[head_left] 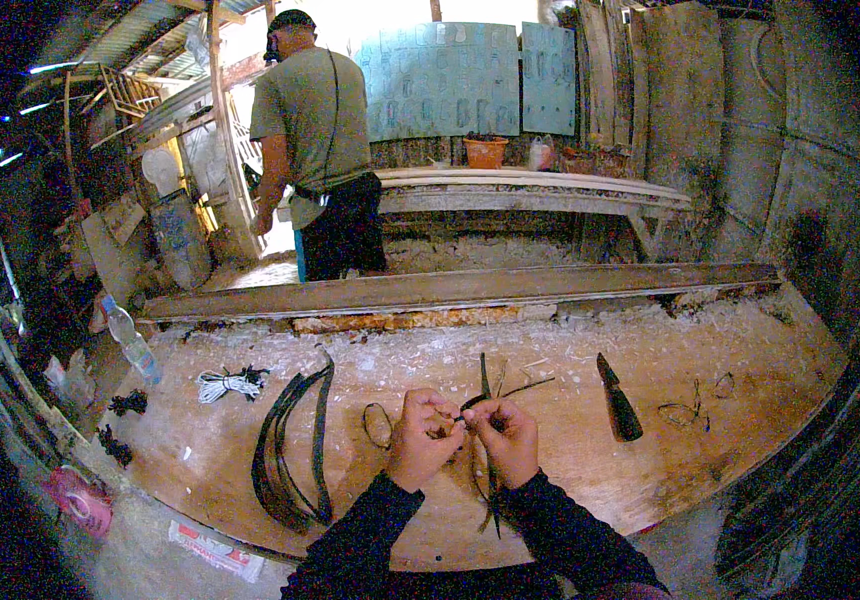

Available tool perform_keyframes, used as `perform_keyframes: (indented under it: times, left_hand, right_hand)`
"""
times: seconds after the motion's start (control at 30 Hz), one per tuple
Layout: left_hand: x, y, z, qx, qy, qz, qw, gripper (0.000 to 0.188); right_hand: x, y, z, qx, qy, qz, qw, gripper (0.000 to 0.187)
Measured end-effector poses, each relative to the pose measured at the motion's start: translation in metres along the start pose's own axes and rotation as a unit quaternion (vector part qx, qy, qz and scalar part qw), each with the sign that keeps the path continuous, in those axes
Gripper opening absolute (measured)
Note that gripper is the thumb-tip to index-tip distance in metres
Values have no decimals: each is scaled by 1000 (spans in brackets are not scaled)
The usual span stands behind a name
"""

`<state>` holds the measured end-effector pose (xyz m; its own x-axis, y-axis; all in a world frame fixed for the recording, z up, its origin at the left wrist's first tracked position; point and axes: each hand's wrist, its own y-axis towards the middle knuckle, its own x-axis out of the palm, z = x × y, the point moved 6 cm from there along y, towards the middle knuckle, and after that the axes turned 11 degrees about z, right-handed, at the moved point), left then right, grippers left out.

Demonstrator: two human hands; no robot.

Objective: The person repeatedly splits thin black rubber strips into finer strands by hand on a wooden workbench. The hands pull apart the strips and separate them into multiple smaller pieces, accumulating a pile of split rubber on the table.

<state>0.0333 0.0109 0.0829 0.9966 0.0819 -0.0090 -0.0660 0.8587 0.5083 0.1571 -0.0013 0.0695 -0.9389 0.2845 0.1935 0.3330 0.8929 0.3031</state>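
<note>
My left hand (422, 437) and my right hand (506, 436) meet over the middle of the wooden table, thumbs and fingertips pinched close together. Between them they grip a thin dark strip (484, 373), whose ends stick out above and below my hands. Thinner strands spread to the right from the same spot; fingers hide how they cross. Left of my hands lies a curved bundle of long dark strips (272, 462). A thin loop (377, 424) rests beside my left hand. To the right is a dark tapered object (619, 402), perhaps a knife.
White cord (228, 386) and small dark bundles (128, 403) lie at the table's left, near a plastic bottle (132, 342). Thin coiled strands (688, 411) are at the right. A raised board (450, 291) runs along the far edge. Beyond it stands a person (315, 120) by a bench (540, 190).
</note>
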Motion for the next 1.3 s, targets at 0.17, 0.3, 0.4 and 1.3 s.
perform_keyframes:
  times: [0.17, 0.3, 0.4, 1.3]
  left_hand:
    - [0, 1, 0, 13, 18, 4, 1000, 39]
    - [0, 2, -1, 33, 2, 5, 999, 38]
    - [1, 1, 3, 92, 91, 8, 992, 37]
    - [0, 10, -26, 31, -30, 7, 999, 52]
  right_hand:
    - [1, -6, -18, -117, -110, 1, 987, 7]
    - [1, -7, -26, -184, -163, 6, 969, 6]
    - [-2, 1, -10, -76, -93, -19, 993, 5]
    - [-4, 2, -8, -39, -51, -36, 997, 12]
